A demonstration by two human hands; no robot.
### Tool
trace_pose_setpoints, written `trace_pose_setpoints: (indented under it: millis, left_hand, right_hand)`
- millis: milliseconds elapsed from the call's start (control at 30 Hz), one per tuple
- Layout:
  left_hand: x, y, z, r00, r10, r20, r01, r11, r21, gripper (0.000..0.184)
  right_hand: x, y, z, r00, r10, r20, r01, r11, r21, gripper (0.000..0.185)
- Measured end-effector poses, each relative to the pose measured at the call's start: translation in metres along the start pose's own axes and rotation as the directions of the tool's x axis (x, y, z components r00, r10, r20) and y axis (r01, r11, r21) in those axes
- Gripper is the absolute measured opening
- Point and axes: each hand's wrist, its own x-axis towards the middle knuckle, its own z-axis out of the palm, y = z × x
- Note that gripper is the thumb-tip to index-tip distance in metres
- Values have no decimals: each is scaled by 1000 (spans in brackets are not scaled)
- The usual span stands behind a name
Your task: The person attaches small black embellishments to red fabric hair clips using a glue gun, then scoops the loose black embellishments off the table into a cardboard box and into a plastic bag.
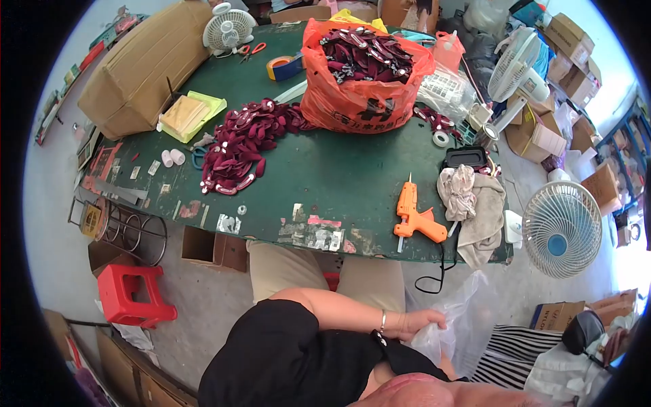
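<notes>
My left hand (422, 323), with a bracelet at the wrist, reaches across my body at the lower right, its fingers closed on a clear plastic bag (468, 308). Of my right hand only a bit of skin (448, 366) shows beside the bag; its fingers are hidden. On the green table (319, 173), an orange glue gun (415, 216) lies near the front edge. A heap of dark red fabric pieces (244, 142) is left of centre. Behind it stands a red plastic bag (359, 102) full of similar pieces (366, 54).
A crumpled cloth (480, 217) hangs over the table's right front edge, near a white fan (561, 229). Scissors (251, 51) and blue tape (285, 66) lie at the back. A red stool (135, 295) and a wire rack (132, 230) are at the left.
</notes>
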Motion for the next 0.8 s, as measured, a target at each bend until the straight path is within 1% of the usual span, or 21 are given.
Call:
trace_pose_setpoints:
  millis: [33, 167, 233, 267, 300, 333, 367, 400, 433, 467, 500, 533, 567, 600, 633, 667, 700, 767, 800]
  left_hand:
    - [1, -2, 0, 1000, -12, 22, 13, 999, -33, 28]
    - [-12, 6, 4, 999, -26, 19, 27, 999, -45, 29]
    - [-8, 3, 2, 997, -56, 59, 61, 995, -80, 31]
    - [-6, 1, 4, 996, -62, 59, 67, 994, -89, 31]
    - [-4, -1, 6, 999, -41, 12, 42, 996, -83, 27]
    - [-2, -1, 8, 999, -15, -30, 13, 997, -70, 25]
    - [0, 0, 6, 1000, -13, -24, 12, 997, -71, 25]
    - [3, 0, 1, 1000, -23, 13, 24, 996, -80, 26]
    - [5, 1, -3, 998, -32, 48, 36, 995, -91, 27]
    - [5, 2, -3, 998, -29, 50, 34, 995, -96, 27]
    - [5, 6, -3, 999, -8, 46, 13, 994, -109, 24]
    - [4, 10, -3, 999, 11, 40, -6, 993, -120, 21]
    - [3, 13, -5, 999, 10, 38, -5, 993, -121, 21]
    - [3, 17, -7, 998, 60, -1, -60, 992, -110, 18]
    - [2, 21, -7, 993, 108, -39, -112, 989, -97, 16]
    - [-4, 29, -1, 989, 103, -109, -113, 990, -91, 14]
    - [-2, 34, -6, 990, 95, -109, -104, 991, -87, 14]
    - [7, 43, -37, 954, 149, -259, -159, 987, -19, 10]
    - [9, 46, -56, 954, 164, -251, -177, 984, -30, 8]
  right_hand:
    - [8, 5, 4, 1000, -22, -11, 22, 1000, -4, 16]
    - [50, 4, 26, 999, -16, -44, 18, 999, 38, 18]
    - [60, 7, 37, 998, -21, -56, 24, 999, 48, 19]
    - [60, 10, 42, 998, -22, -60, 25, 998, 49, 19]
    - [60, 13, 47, 998, -23, -55, 26, 999, 43, 19]
    - [62, 16, 45, 990, -140, -34, 137, 988, -76, 20]
    - [62, 19, 37, 968, -250, -1, 245, 950, -191, 20]
    - [59, 26, 48, 969, -246, -4, 241, 951, -196, 20]
    - [51, 33, 62, 828, -317, -463, 261, 948, -183, 20]
    - [53, 39, 76, 492, -309, -814, 288, 940, -183, 20]
    - [60, 39, 71, 489, -314, -813, 291, 938, -188, 20]
    - [69, 36, 65, 824, -345, -450, 295, 938, -179, 19]
    - [78, 30, 60, 955, -294, 26, 294, 941, -169, 18]
    - [52, -22, 14, 955, -295, 29, 295, 941, -167, 18]
    - [21, -73, -46, 926, -377, 10, 377, 924, -69, 18]
    - [-5, -122, -102, 891, -453, -16, 454, 891, 29, 19]
    - [-28, -172, -155, 851, -522, -49, 524, 842, 127, 20]
    - [-66, -270, -245, 761, -638, -121, 637, 698, 326, 23]
    - [-82, -316, -277, 717, -681, -147, 667, 609, 430, 26]
